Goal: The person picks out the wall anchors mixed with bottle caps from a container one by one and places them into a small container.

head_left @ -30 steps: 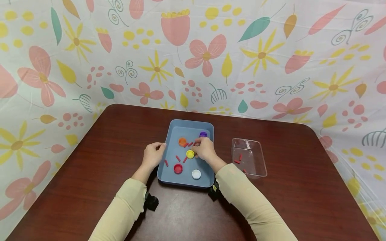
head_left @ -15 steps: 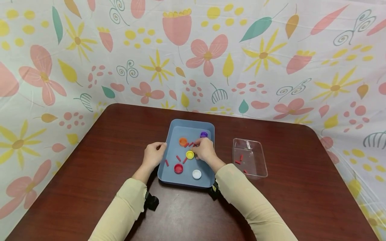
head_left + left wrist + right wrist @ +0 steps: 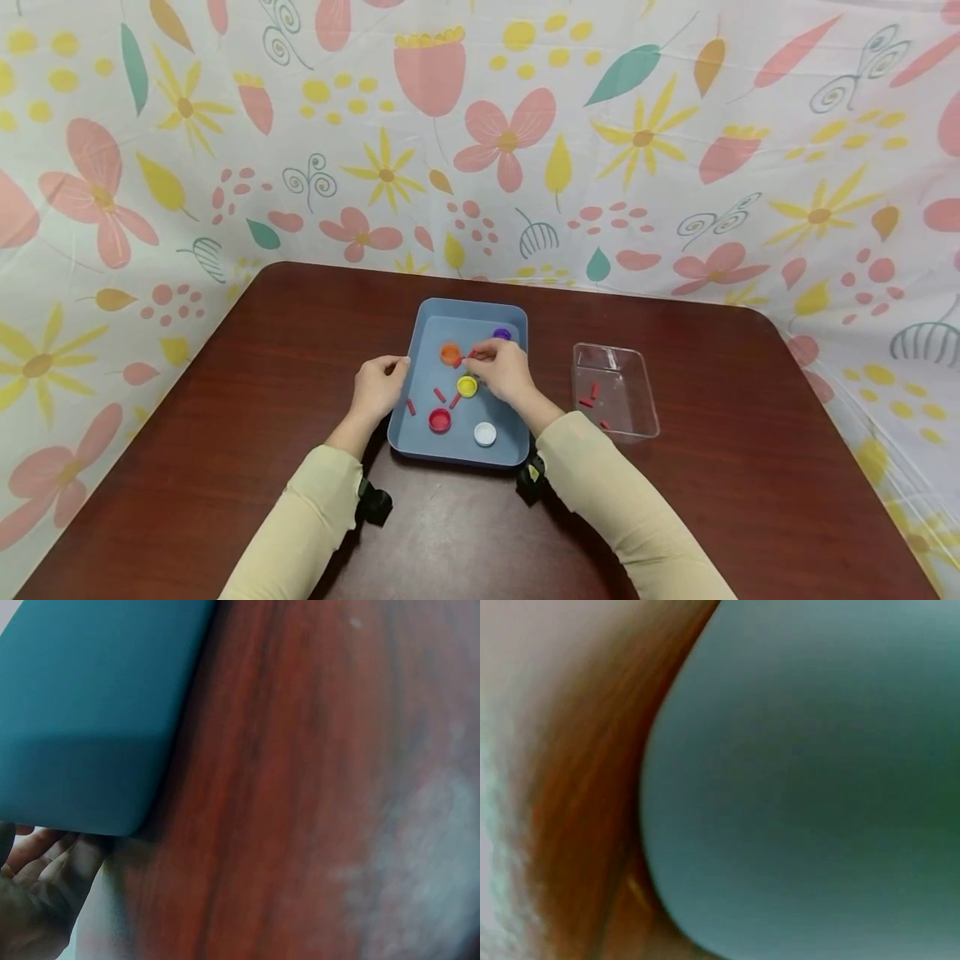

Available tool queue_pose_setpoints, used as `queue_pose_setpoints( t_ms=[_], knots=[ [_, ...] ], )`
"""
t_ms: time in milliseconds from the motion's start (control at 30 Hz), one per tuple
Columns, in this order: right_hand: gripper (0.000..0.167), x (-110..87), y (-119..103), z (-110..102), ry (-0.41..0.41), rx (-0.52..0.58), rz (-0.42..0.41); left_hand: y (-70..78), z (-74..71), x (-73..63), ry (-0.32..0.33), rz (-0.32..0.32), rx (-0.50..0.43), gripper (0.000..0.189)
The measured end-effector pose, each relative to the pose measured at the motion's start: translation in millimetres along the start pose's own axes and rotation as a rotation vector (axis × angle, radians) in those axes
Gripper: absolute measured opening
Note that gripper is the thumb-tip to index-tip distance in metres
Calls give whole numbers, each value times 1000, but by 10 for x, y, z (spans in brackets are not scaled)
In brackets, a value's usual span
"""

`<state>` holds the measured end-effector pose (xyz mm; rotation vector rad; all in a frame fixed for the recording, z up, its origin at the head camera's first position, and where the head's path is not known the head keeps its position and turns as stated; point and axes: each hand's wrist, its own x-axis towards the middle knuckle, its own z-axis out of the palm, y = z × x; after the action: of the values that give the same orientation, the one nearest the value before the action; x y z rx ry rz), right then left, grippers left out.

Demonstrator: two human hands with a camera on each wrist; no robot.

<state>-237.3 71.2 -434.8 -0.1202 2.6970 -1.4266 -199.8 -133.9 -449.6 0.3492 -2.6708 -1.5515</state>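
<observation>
A blue-grey tray [image 3: 420,437] lies on the table, its left rim pinched between the thumb and fingers of my left hand [image 3: 377,387]. In the left wrist view, fingers [image 3: 56,862] of that hand reach against the tray's outer side [image 3: 82,727]. Over the tray, my right hand [image 3: 506,371] has thumb and forefinger around a small red stick [image 3: 472,354]; the exact contact is small to see. Just below those fingertips sits a yellow cap [image 3: 467,387]. An orange cap [image 3: 450,354], purple cap [image 3: 502,333], red cap [image 3: 439,420] and white cap [image 3: 485,434] stand around, with several loose red sticks.
Right of the tray stands a clear plastic box [image 3: 637,400] holding 3 red sticks. The brown table [image 3: 315,317] meets a flower-patterned cloth [image 3: 495,233] at its back and left. The right wrist view mostly shows the tray's outer wall [image 3: 802,780], blurred.
My right hand's fingertips have shifted left and slightly up, from the yellow cap's right side to a red stick above it. The left hand keeps its hold on the tray rim.
</observation>
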Motion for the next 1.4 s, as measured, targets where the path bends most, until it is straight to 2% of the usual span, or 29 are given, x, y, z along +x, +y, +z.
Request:
queue_pose_setpoints(
  t_ms=[233,700,1167,1400],
  knots=[
    [33,-110,-63,-67,13,79,-49,-13,0,-6,6,0,-2,37],
    [36,-357,-25,-231,32,406,-52,-15,7,-22,-1,-13,-3,38],
    [38,-506,72,-452,65,526,-43,-18,0,-21,-6,-8,-8,39],
    [38,-554,114,-565,96,571,-78,-20,4,-13,-7,-9,4,39]
  ],
)
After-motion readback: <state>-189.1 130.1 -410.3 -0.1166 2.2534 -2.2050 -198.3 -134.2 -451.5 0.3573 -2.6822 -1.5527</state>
